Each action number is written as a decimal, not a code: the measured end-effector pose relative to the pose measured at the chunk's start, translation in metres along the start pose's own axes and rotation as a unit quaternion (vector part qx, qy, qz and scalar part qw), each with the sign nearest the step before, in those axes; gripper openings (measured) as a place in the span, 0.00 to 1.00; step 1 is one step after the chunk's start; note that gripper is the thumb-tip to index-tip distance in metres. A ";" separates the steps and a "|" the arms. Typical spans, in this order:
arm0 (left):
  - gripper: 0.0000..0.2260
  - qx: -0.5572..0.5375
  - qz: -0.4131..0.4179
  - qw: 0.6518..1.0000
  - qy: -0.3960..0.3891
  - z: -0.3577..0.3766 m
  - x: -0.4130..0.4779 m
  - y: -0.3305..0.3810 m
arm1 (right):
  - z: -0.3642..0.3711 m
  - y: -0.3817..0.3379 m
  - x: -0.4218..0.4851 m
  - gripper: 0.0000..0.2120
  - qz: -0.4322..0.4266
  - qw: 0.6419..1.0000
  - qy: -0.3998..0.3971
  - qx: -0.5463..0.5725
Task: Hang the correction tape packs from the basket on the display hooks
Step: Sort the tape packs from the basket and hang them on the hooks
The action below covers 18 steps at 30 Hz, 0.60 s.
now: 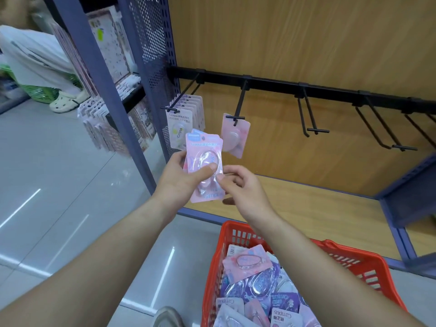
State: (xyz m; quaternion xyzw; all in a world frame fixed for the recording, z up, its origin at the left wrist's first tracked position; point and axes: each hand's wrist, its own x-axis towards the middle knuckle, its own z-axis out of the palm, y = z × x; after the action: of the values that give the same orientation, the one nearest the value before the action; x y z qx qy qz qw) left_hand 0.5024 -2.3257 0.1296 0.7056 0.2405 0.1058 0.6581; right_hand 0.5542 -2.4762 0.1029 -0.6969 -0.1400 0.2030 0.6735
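left hand (181, 179) grips pink packs (203, 147) — right hand (245, 190) pinches their right edge; bare hooks (313, 120) beyond.

Two or three pink packs (204, 166) are standing upright, fanned, in the left hand (179, 178), whose thumb is pressing on the front blister. A single pink pack (234, 135) is hanging on the second hook (240, 102). White packs (181, 119) are hanging in a row on the first hook (182, 96). Pink and purple packs (257, 286) are lying jumbled in the red basket (213, 267).
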 end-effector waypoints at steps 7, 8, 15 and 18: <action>0.17 -0.036 -0.012 0.998 -0.045 0.008 -0.007 0.009 | -0.006 -0.009 0.006 0.09 0.014 0.999 0.002 0.050; 0.13 -0.053 -0.012 0.997 -0.056 0.008 -0.007 0.010 | -0.007 -0.008 0.007 0.08 0.022 0.998 0.009 0.059; 0.15 -0.004 -0.002 1.000 0.020 -0.001 0.006 -0.001 | -0.024 -0.004 0.027 0.08 0.034 0.990 0.111 0.083; 0.15 -0.016 0.001 0.999 0.035 -0.005 0.009 -0.001 | -0.030 -0.002 0.037 0.08 0.016 0.993 0.113 0.014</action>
State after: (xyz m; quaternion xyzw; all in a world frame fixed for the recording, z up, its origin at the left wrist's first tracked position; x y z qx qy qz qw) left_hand 0.5074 -2.3174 0.1276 0.6909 0.2610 0.1351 0.6605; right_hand 0.6013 -2.4849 0.1019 -0.7078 -0.0486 0.1358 0.6915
